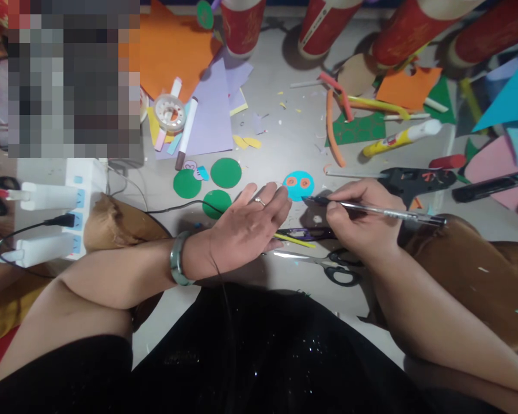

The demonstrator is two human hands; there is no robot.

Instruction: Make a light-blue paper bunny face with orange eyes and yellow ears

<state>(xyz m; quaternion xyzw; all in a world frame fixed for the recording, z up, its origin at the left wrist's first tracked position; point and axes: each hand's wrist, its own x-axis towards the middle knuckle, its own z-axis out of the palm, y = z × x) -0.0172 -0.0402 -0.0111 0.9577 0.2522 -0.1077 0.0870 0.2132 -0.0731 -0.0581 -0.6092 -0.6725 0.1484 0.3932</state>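
Pen (414, 217) at blue disc (298, 193) | right hand (366, 221): fingers pinching pen | left hand (250, 224): fingers loosely extended beside disc | risk: disc may slip if unpinned, skewing strokes

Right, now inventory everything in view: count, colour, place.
Blue disc: 1, blue, centre
Discs: 3, green, beyond left hand
Pen: 1, black and clear, right hand
Scissors: 1 pair, black handles, lower centre
Cups: 4, red and white, far edge
Tool: 1, black, beside right hand
Tape roll: at least 1, clear, upper left
White marker: 1, white, on purple paper
Power strip: 1, white, left
Paper pieces: many, mixed colours, across table
Left hand: 1, beside blue disc
Right hand: 1, holding pen
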